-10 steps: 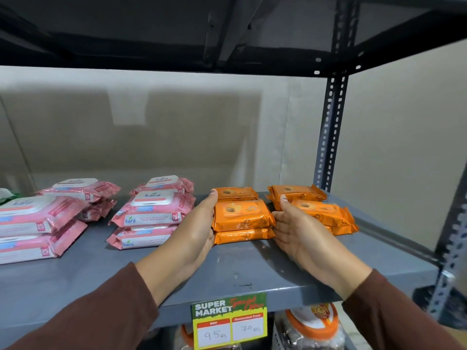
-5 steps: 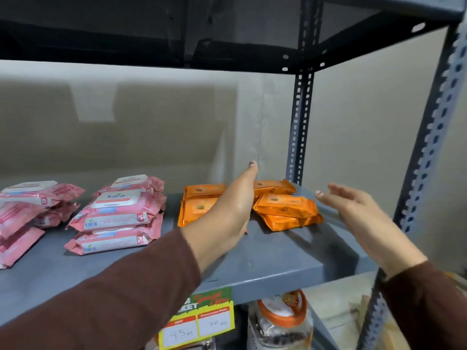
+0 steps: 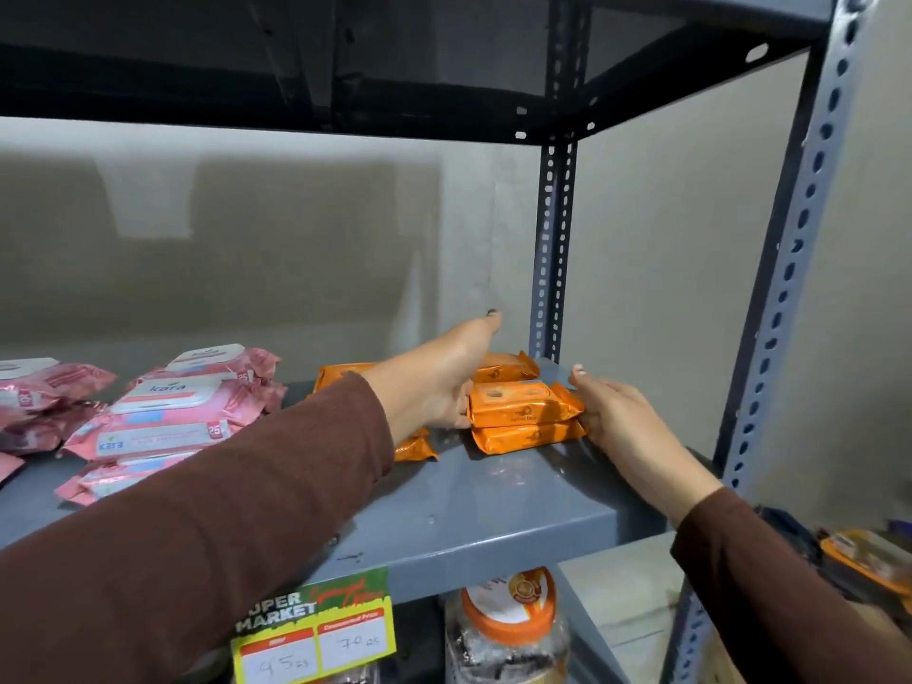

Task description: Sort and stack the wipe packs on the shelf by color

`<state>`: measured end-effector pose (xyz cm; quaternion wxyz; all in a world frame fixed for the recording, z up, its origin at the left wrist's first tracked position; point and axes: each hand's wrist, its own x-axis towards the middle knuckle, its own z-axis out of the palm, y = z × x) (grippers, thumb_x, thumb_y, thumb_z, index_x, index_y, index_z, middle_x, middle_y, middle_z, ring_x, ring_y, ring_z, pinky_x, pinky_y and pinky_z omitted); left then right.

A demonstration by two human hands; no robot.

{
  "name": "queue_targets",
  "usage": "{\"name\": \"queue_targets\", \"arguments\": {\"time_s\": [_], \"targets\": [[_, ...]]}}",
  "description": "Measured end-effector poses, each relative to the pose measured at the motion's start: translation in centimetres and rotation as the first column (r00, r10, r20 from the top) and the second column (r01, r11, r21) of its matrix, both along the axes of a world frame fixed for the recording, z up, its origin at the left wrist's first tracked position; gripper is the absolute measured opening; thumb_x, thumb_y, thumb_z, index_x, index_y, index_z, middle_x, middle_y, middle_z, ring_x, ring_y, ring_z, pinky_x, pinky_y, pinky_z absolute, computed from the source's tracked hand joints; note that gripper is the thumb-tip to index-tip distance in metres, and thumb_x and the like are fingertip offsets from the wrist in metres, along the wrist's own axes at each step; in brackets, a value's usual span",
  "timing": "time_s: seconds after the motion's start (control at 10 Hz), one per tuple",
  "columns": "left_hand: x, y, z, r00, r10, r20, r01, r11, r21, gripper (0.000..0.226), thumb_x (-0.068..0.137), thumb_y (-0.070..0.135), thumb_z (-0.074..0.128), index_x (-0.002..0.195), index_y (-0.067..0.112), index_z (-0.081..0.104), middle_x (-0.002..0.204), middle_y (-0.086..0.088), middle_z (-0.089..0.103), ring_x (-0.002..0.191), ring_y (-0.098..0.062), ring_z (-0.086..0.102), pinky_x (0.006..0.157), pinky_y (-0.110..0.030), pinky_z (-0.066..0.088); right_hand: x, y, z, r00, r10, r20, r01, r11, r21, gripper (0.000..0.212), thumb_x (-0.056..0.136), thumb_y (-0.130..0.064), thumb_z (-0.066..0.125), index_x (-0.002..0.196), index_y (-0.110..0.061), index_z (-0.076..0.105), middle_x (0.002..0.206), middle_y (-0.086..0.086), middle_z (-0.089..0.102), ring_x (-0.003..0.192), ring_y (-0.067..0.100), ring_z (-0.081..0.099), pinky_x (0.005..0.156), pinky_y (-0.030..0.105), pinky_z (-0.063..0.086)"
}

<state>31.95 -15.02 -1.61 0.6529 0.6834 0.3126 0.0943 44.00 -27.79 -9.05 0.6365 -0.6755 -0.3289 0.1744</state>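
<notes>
On the grey shelf point(image 3: 493, 510) a stack of orange wipe packs point(image 3: 523, 412) sits at the right, with a third orange pack point(image 3: 503, 370) behind it. My left hand point(image 3: 439, 382) presses flat against the stack's left side, thumb raised. My right hand point(image 3: 617, 417) presses flat against its right end. Another orange stack point(image 3: 414, 446) lies mostly hidden under my left forearm. Pink wipe packs point(image 3: 168, 412) are piled to the left, with more pink packs point(image 3: 34, 397) at the far left edge.
A perforated steel upright point(image 3: 552, 249) stands right behind the orange packs, and another upright point(image 3: 789, 269) at the front right. A price label point(image 3: 316, 629) hangs from the shelf edge. An orange-lidded jar point(image 3: 508, 624) stands on the shelf below.
Both hands left the left orange stack and moved right to the right orange stack, now squeezing it from both sides. The view shifted right and closer.
</notes>
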Motion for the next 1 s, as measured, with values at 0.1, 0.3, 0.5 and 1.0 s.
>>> {"name": "queue_targets", "arguments": {"time_s": [0.1, 0.3, 0.5, 1.0], "targets": [[0.3, 0.1, -0.6, 1.000, 0.014, -0.023, -0.013, 1.000, 0.006, 0.087, 0.084, 0.074, 0.037, 0.152, 0.020, 0.024, 0.152, -0.010, 0.039, 0.133, -0.030, 0.045, 0.105, -0.052, 0.039, 0.5, 0.3, 0.3, 0.998, -0.003, -0.061, 0.006, 0.998, 0.055, 0.061, 0.094, -0.053, 0.053, 0.094, 0.006, 0.069, 0.076, 0.019, 0.070, 0.074, 0.032, 0.069, 0.084, 0.051, 0.053], [0.6, -0.7, -2.5, 0.995, 0.073, 0.068, -0.070, 0.996, -0.048, 0.063, 0.088, 0.066, 0.042, 0.129, 0.020, 0.057, 0.110, -0.011, 0.073, 0.094, -0.026, 0.073, 0.082, -0.042, 0.059, 0.9, 0.4, 0.2, 0.962, 0.100, -0.253, -0.058, 0.984, 0.167, 0.028, 0.105, -0.026, 0.042, 0.106, -0.003, 0.057, 0.085, 0.018, 0.060, 0.069, 0.023, 0.061, 0.058, 0.024, 0.055], [0.6, -0.5, -3.2, 0.997, 0.019, 0.076, -0.017, 0.999, -0.033, 0.059, 0.095, 0.061, 0.036, 0.122, 0.016, 0.062, 0.102, -0.012, 0.076, 0.075, -0.021, 0.076, 0.059, -0.032, 0.061, 0.7, 0.2, 0.7, 0.957, 0.168, -0.237, -0.134, 0.979, 0.154, 0.019, 0.105, -0.028, 0.040, 0.112, -0.011, 0.048, 0.105, 0.018, 0.048, 0.092, 0.030, 0.051, 0.073, 0.031, 0.047], [-4.5, -3.3, -2.9, 0.984, 0.018, 0.176, -0.063, 0.965, 0.256, 0.086, 0.061, 0.094, 0.041, 0.106, 0.025, 0.069, 0.108, 0.012, 0.068, 0.107, -0.010, 0.059, 0.102, -0.034, 0.038, -2.1, -1.2, 0.9, 0.972, -0.148, 0.184, 0.119, 0.979, 0.163, 0.043, 0.104, -0.031, 0.047, 0.140, -0.010, 0.053, 0.137, -0.006, 0.056, 0.122, -0.004, 0.046, 0.099, 0.014, 0.032]]}}
